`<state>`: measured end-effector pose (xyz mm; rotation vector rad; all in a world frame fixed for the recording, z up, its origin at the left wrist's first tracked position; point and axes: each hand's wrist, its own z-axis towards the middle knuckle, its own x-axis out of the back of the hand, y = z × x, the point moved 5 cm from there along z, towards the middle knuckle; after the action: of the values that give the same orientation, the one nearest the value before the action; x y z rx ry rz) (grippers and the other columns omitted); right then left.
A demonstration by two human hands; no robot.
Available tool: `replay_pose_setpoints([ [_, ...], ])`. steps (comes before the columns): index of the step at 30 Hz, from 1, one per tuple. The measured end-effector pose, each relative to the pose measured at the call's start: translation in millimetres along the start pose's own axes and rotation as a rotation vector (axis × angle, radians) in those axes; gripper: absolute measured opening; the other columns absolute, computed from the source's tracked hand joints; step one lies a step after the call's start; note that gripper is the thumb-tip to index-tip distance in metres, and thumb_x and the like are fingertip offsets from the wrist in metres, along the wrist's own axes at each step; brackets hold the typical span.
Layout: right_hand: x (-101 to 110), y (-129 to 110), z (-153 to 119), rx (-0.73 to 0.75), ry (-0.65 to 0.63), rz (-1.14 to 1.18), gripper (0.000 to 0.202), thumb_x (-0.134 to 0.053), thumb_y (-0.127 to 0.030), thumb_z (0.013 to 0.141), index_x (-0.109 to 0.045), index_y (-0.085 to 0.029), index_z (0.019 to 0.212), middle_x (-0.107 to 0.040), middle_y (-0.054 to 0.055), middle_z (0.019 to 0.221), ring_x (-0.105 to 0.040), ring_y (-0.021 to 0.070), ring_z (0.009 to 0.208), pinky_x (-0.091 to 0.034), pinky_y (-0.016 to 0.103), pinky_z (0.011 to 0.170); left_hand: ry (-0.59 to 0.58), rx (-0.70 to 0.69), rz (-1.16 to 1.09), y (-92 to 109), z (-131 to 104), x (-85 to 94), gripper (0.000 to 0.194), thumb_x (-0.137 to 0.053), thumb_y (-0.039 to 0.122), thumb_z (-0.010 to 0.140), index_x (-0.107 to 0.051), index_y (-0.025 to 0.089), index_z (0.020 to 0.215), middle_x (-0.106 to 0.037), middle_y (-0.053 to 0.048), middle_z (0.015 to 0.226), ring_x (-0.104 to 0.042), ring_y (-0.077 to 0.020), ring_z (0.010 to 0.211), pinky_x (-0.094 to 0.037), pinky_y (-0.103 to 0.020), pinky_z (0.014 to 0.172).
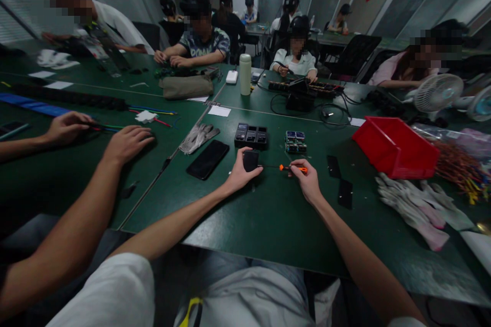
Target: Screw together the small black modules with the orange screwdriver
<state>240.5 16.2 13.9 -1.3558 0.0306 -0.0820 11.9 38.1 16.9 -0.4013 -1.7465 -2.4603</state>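
My left hand (244, 172) grips a small black box-shaped part (251, 161) above the green table. Pinched in my right hand (306, 179) is a screwdriver (286, 167) with an orange and black handle, its thin shaft pointing left to the box. Whether the tip touches a screw is too small to tell. Just beyond my hands sits a black case with several compartments (251, 135). Right of it lie several small circuit modules (295, 142). A black smartphone (208, 159) rests left of my left hand, and two flat black plates (345, 193) lie right of my right hand.
A red bin (395, 147) stands at the right, with bundled wires (460, 163) beside it and work gloves (414, 209) in front. Another glove (198, 138) lies near the table seam. At left, a co-worker's hands (125, 145) handle cables. A bottle (245, 74) stands farther back.
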Motion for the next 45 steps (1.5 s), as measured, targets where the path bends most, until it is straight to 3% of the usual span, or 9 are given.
replay_pose_setpoints([
  [3,-1.6,6.8,-0.2,-0.082,-0.038,-0.008,0.024,-0.057,-0.043,0.082,-0.06,-0.019,0.083,-0.057,-0.001,0.062,-0.051,0.0116,0.051,-0.041,0.024,0.048,0.0,0.005,-0.002,-0.5,-0.3,-0.1,0.064,-0.068,0.036,0.071,-0.033,0.023,0.123,-0.047,-0.003,0.105,-0.05,-0.014,0.086,-0.042,-0.029,0.081],
  [5,-1.5,8.1,-0.1,-0.082,-0.025,-0.024,0.023,-0.059,-0.042,0.081,-0.06,-0.019,0.083,-0.057,-0.001,0.061,-0.051,0.0115,0.052,-0.041,0.023,0.048,0.0,0.004,-0.003,-0.9,-0.3,-0.3,0.064,-0.068,0.036,0.071,-0.033,0.023,0.123,-0.047,-0.003,0.105,-0.05,-0.014,0.086,-0.043,-0.029,0.081],
  [12,1.9,2.6,1.9,0.022,0.062,0.015,0.023,-0.071,-0.03,0.072,-0.06,-0.021,0.09,-0.06,0.001,0.085,-0.058,0.0139,0.073,-0.048,0.028,0.07,-0.006,0.012,-0.009,-0.7,0.1,-1.1,0.066,-0.069,0.037,0.07,-0.032,0.023,0.123,-0.047,-0.003,0.102,-0.05,-0.0141,0.086,-0.043,-0.029,0.08],
  [20,0.2,-0.8,2.1,0.077,0.003,0.108,0.023,-0.072,-0.025,0.07,-0.058,-0.021,0.086,-0.063,0.003,0.094,-0.06,0.0187,0.094,-0.044,0.037,0.091,-0.022,0.021,-0.017,-4.1,0.9,0.1,0.065,-0.067,0.039,0.072,-0.032,0.024,0.125,-0.047,-0.003,0.107,-0.05,-0.015,0.09,-0.042,-0.03,0.084],
  [24,1.9,-2.8,2.1,0.09,0.013,0.056,0.024,-0.072,-0.028,0.07,-0.059,-0.021,0.088,-0.064,0.003,0.094,-0.06,0.0184,0.092,-0.045,0.036,0.088,-0.042,0.011,-0.038,-4.9,2.0,0.0,0.061,-0.063,0.037,0.076,-0.031,0.024,0.127,-0.047,-0.004,0.111,-0.05,-0.0159,0.094,-0.041,-0.032,0.089],
  [30,3.3,2.6,0.6,-0.052,-0.028,-0.058,0.024,-0.061,-0.043,0.079,-0.061,-0.02,0.087,-0.061,0.0,0.068,-0.055,0.0132,0.056,-0.045,0.027,0.055,-0.048,0.008,-0.057,-3.1,1.2,-0.6,0.064,-0.062,0.038,0.077,-0.029,0.024,0.13,-0.047,-0.005,0.109,-0.05,-0.016,0.092,-0.042,-0.033,0.088],
  [34,4.5,0.6,1.4,-0.021,0.035,-0.042,0.026,-0.067,-0.041,0.074,-0.061,-0.02,0.088,-0.062,0.0,0.077,-0.057,0.0138,0.064,-0.048,0.028,0.062,-0.054,0.005,-0.072,-2.0,1.1,-1.7,0.065,-0.063,0.038,0.076,-0.03,0.024,0.13,-0.048,-0.004,0.107,-0.051,-0.0158,0.091,-0.043,-0.033,0.087],
  [40,5.6,-4.0,3.0,0.055,0.044,0.013,0.027,-0.073,-0.031,0.069,-0.061,-0.02,0.091,-0.064,0.003,0.094,-0.06,0.0179,0.089,-0.045,0.035,0.086,-0.021,0.044,-0.083,-5.6,3.2,-0.7,0.063,-0.064,0.039,0.075,-0.033,0.025,0.128,-0.05,-0.004,0.107,-0.053,-0.0159,0.091,-0.043,-0.034,0.088],
  [45,9.8,1.0,3.4,0.01,0.091,0.023,0.027,-0.073,-0.03,0.068,-0.062,-0.019,0.089,-0.065,0.003,0.09,-0.061,0.0154,0.079,-0.048,0.033,0.078,-0.009,0.07,-0.106,-6.4,3.4,0.8,0.065,-0.065,0.04,0.074,-0.033,0.025,0.129,-0.052,-0.004,0.107,-0.055,-0.0162,0.092,-0.045,-0.035,0.088],
])
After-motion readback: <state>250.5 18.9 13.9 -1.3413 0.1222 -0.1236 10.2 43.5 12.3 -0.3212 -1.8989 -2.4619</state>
